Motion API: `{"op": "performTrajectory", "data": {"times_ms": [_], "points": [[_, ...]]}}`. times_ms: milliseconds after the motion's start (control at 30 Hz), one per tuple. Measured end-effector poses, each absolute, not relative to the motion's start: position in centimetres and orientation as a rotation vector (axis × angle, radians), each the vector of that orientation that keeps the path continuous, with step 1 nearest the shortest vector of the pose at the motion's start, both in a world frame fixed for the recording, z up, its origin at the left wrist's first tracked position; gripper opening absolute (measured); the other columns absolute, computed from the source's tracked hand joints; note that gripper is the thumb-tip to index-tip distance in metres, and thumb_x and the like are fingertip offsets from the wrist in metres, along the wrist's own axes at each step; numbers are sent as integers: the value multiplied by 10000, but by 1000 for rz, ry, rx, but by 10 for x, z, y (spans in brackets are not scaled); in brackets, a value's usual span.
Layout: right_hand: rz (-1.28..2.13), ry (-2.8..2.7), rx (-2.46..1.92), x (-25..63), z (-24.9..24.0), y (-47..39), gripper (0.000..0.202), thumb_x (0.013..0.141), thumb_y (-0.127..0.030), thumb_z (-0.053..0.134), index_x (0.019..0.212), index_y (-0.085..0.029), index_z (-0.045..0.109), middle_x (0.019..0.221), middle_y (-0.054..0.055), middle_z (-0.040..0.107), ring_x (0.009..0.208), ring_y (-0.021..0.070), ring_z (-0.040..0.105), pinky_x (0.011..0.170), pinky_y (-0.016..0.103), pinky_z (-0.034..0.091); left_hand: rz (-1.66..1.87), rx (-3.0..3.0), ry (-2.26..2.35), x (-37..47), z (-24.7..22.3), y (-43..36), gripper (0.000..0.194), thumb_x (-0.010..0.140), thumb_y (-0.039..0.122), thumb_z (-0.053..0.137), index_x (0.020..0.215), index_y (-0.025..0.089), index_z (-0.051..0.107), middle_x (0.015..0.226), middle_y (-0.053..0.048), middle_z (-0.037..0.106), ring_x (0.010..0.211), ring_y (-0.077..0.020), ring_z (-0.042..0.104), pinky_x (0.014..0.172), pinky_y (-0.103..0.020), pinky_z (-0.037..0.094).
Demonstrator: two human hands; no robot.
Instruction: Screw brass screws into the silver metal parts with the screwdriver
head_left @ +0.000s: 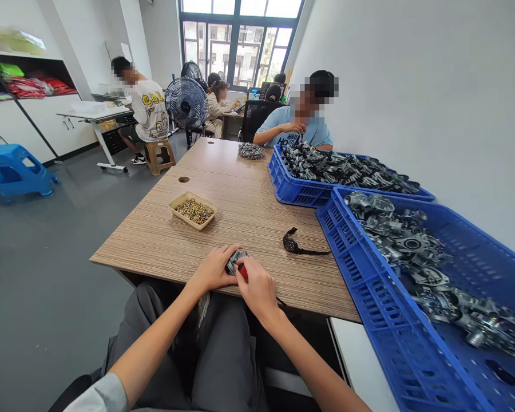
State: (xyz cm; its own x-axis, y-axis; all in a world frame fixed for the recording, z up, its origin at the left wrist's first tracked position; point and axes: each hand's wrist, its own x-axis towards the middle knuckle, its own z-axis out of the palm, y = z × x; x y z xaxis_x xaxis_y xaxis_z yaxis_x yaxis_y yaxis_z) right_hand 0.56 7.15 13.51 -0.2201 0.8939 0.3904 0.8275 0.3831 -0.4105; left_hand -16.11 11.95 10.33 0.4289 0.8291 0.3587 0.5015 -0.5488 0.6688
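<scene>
At the table's near edge, my left hand (216, 269) is closed around a grey metal casting (239, 255), holding it against the tabletop. My right hand (257, 288) presses in from the other side, its fingers closed on a small red-handled tool (242, 271). Most of the tool is covered by the fingers, so its exact kind cannot be made out. The casting is partly hidden by both hands. Beyond them stands a cream tray (174, 209) filled with small brass-coloured screws (196, 212). A black wristwatch (290, 244) lies to the right of my hands.
On the right, a blue crate (347, 252) holds loose metal castings (412, 243). Behind it, another blue crate (283, 186) is heaped with similar parts. A co-worker (296, 129) sits at the far end, near a pile of metal pieces (251, 151). A fan (186, 103) stands beyond the table.
</scene>
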Motion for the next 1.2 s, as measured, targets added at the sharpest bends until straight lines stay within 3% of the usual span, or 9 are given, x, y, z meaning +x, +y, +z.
{"op": "performTrajectory", "data": {"times_ms": [533,700,867,1033,1200], "points": [[126,-2040,-1482,6,135,73,80,984,-263,572,971,-243,648,898,28,736,829,211,692,673,293,424,935,2224,1117,-161,100,121,747,778,353,805,1445,253,485,1356,-103,651,1217,-315,646,1071,-454,484],[130,-2065,-1472,6,136,72,86,970,-206,567,989,-241,644,919,23,736,845,210,694,686,293,426,947,2225,1115,-161,100,121,743,787,371,805,1444,252,481,1348,-102,655,1214,-315,648,1069,-450,484],[114,-2033,-1495,6,135,72,55,979,-270,595,963,-241,638,884,22,731,815,213,690,677,296,421,953,2227,1127,-160,102,120,720,795,346,785,1444,247,489,1326,-100,664,1196,-312,656,1052,-450,496],[109,-2055,-1477,6,136,72,84,963,-198,568,972,-246,635,909,21,737,835,207,692,678,292,419,934,2222,1129,-160,101,121,748,779,374,801,1446,244,490,1351,-113,655,1228,-323,643,1079,-467,485],[106,-2038,-1500,5,138,71,50,968,-261,589,964,-242,635,883,24,730,808,209,682,665,294,417,913,2233,1145,-161,100,122,736,781,323,770,1455,256,482,1352,-109,651,1231,-319,642,1077,-470,489]]}}
